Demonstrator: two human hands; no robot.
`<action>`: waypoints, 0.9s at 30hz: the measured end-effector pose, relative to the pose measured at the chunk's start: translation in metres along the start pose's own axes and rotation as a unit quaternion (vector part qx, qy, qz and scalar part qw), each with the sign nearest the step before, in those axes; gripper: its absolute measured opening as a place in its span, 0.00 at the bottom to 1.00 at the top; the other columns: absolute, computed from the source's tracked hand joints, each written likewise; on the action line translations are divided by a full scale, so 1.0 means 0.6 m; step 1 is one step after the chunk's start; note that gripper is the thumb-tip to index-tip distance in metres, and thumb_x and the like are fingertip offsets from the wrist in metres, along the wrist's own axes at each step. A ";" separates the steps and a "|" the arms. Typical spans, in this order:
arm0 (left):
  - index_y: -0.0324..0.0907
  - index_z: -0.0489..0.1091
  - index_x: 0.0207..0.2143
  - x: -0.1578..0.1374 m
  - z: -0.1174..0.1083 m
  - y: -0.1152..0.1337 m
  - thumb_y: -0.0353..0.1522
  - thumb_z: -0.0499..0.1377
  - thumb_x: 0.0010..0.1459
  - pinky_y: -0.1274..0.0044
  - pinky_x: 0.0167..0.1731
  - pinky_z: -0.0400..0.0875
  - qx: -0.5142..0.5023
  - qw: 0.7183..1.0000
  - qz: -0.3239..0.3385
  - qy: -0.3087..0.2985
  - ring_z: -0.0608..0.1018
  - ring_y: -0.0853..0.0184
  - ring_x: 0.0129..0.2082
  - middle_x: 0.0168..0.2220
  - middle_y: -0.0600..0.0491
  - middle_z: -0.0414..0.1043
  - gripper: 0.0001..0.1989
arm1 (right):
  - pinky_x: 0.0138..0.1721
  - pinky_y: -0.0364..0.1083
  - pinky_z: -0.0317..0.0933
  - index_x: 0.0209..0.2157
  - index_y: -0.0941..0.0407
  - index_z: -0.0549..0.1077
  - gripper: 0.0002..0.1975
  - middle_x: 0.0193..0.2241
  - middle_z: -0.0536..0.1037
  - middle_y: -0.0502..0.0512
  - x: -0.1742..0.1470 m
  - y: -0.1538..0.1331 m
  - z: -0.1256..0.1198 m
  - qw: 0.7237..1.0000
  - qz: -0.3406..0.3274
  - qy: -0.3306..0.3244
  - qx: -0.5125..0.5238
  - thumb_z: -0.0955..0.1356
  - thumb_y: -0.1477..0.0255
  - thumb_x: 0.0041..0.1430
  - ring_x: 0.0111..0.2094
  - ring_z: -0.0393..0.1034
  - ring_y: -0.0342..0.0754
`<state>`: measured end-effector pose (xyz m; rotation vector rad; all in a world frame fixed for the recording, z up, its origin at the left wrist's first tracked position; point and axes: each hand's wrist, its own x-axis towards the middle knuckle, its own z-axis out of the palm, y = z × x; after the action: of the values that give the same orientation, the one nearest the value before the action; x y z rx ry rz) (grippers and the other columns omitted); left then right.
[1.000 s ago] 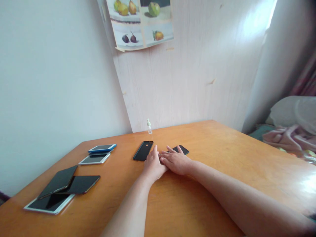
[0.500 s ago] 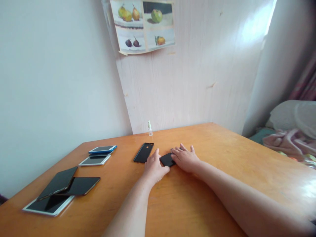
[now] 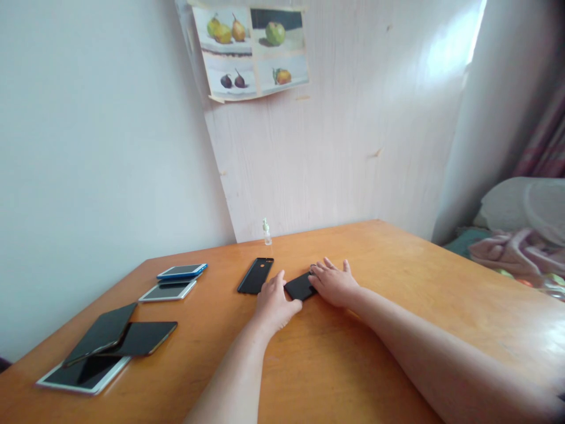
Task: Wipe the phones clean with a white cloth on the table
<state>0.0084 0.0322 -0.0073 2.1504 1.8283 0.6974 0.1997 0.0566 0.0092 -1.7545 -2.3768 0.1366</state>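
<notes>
A black phone lies flat on the wooden table. My left hand is at its left end, thumb against the near edge and fingers by the far-left corner, holding it between them. My right hand lies palm down over the phone's right part, fingers spread and pointing away from me. That part of the phone is hidden under the palm. Just beyond my left fingers rests a black phone case with a round hole near its far end.
On the left, a blue-edged phone overlaps a white tablet. Nearer me, two dark tablets lie across a white-framed tablet. A small clear spray bottle stands at the back edge by the wall.
My right hand has slid slightly right on the black phone, showing more of its surface. My left hand keeps its place at the phone's left end. The view has shifted slightly.
</notes>
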 end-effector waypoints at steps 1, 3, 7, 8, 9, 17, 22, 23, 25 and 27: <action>0.38 0.53 0.63 0.000 0.001 0.000 0.39 0.61 0.45 0.70 0.56 0.59 0.001 1.000 0.003 0.002 0.67 0.54 0.56 0.56 0.44 0.68 0.43 | 0.57 0.76 0.28 0.61 0.52 0.61 0.25 0.63 0.61 0.61 -0.007 -0.011 0.002 0.999 -0.039 -0.001 0.003 0.52 0.60 0.68 0.66 0.42 0.60; 0.37 0.53 0.63 0.000 0.001 -0.001 0.39 0.61 0.46 0.71 0.55 0.59 0.002 1.000 0.006 0.005 0.67 0.54 0.56 0.56 0.44 0.69 0.42 | 0.57 0.75 0.27 0.60 0.50 0.61 0.25 0.62 0.62 0.60 -0.017 -0.028 0.005 0.994 -0.112 -0.002 0.006 0.52 0.59 0.68 0.67 0.42 0.59; 0.39 0.53 0.63 -0.001 -0.001 0.000 0.40 0.61 0.45 0.70 0.55 0.59 0.004 1.000 0.003 0.000 0.67 0.54 0.56 0.56 0.45 0.68 0.43 | 0.56 0.76 0.23 0.59 0.50 0.63 0.24 0.61 0.64 0.60 -0.009 -0.013 0.001 0.999 -0.046 0.009 -0.012 0.52 0.59 0.68 0.66 0.41 0.60; 0.39 0.53 0.63 -0.001 -0.002 0.001 0.40 0.61 0.45 0.70 0.55 0.59 0.005 1.000 0.002 -0.001 0.67 0.54 0.56 0.57 0.45 0.68 0.43 | 0.56 0.77 0.23 0.59 0.52 0.63 0.25 0.61 0.64 0.61 -0.004 -0.003 0.000 1.000 0.003 0.013 -0.020 0.52 0.59 0.68 0.66 0.41 0.62; 0.39 0.53 0.63 -0.002 -0.003 0.001 0.40 0.61 0.45 0.70 0.56 0.59 0.006 1.000 0.001 -0.002 0.67 0.54 0.56 0.57 0.46 0.68 0.43 | 0.55 0.77 0.23 0.59 0.53 0.63 0.26 0.61 0.63 0.62 0.001 0.007 -0.001 0.999 0.045 0.015 -0.027 0.52 0.59 0.67 0.66 0.41 0.63; 0.38 0.55 0.62 0.001 0.001 -0.002 0.40 0.61 0.45 0.70 0.55 0.60 0.018 1.000 0.012 0.004 0.68 0.53 0.56 0.56 0.44 0.68 0.41 | 0.58 0.72 0.35 0.61 0.55 0.61 0.24 0.61 0.63 0.65 -0.026 -0.035 0.002 0.987 -0.159 -0.009 -0.036 0.55 0.68 0.66 0.65 0.47 0.59; 0.38 0.56 0.61 0.001 0.002 -0.004 0.41 0.61 0.46 0.69 0.55 0.59 0.025 0.999 0.020 0.004 0.68 0.53 0.56 0.57 0.43 0.67 0.40 | 0.57 0.68 0.41 0.51 0.49 0.72 0.18 0.56 0.70 0.60 -0.021 -0.019 -0.016 0.989 -0.136 0.004 -0.052 0.57 0.70 0.65 0.60 0.56 0.59; 0.38 0.56 0.61 0.001 0.002 -0.005 0.40 0.61 0.46 0.69 0.55 0.59 0.026 0.999 0.021 0.004 0.68 0.53 0.56 0.57 0.44 0.67 0.40 | 0.56 0.67 0.45 0.47 0.49 0.75 0.17 0.53 0.72 0.60 -0.014 -0.006 -0.020 0.994 -0.090 0.009 -0.057 0.58 0.70 0.64 0.58 0.59 0.59; 0.40 0.57 0.61 0.001 0.003 -0.008 0.40 0.61 0.46 0.68 0.55 0.59 0.027 0.999 0.021 0.002 0.68 0.53 0.56 0.57 0.45 0.67 0.40 | 0.51 0.61 0.53 0.40 0.52 0.78 0.16 0.46 0.75 0.62 -0.001 0.019 -0.027 0.998 -0.002 0.022 -0.063 0.59 0.69 0.64 0.52 0.65 0.59; 0.41 0.58 0.60 0.002 0.004 -0.010 0.40 0.61 0.46 0.69 0.55 0.59 0.026 0.999 0.025 0.001 0.68 0.54 0.56 0.57 0.46 0.68 0.38 | 0.45 0.53 0.58 0.36 0.56 0.78 0.17 0.40 0.76 0.64 0.008 0.033 -0.029 0.996 0.052 0.038 -0.055 0.59 0.68 0.64 0.45 0.68 0.57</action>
<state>0.0043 0.0350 -0.0119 2.2355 1.8183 0.6692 0.2202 0.0663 0.0229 -1.8965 -2.2814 -0.0480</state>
